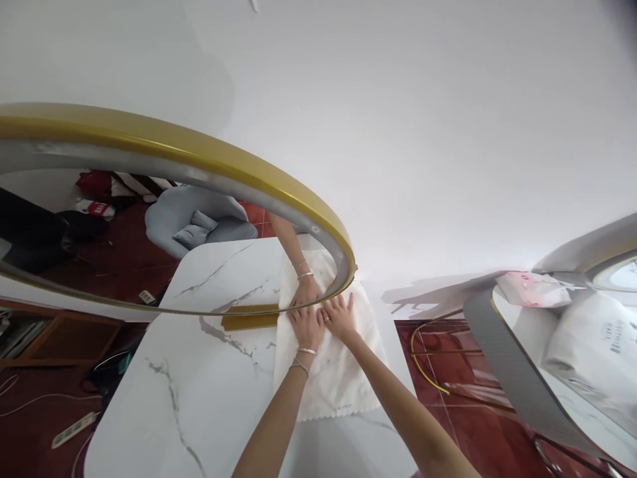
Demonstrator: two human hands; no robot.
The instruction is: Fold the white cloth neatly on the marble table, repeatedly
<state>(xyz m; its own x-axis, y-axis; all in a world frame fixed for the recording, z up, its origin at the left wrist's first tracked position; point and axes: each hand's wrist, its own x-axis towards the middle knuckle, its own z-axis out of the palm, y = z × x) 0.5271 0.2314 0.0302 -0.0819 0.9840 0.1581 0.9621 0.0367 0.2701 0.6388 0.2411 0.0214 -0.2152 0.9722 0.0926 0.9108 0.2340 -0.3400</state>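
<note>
A white cloth (343, 378) with a scalloped edge lies spread on a white, grey-veined marble-look table (219, 385). My left hand (306, 330) rests flat on the cloth, fingers extended and tips at the lower rim of a gold-framed mirror (279, 179). Beside it, my right hand (338, 318) is also pressed flat on the cloth with its fingers apart. The two hands are touching or nearly so; neither visibly grips anything. A gold base (249, 322) under the mirror runs to the cloth's left edge.
At the right stands a second table (507, 352) holding a tissue pack (532, 289) and a white wrapped bundle (592, 338). A power strip (74, 429) with cords lies on the red floor at left. A white wall (423, 133) rises behind.
</note>
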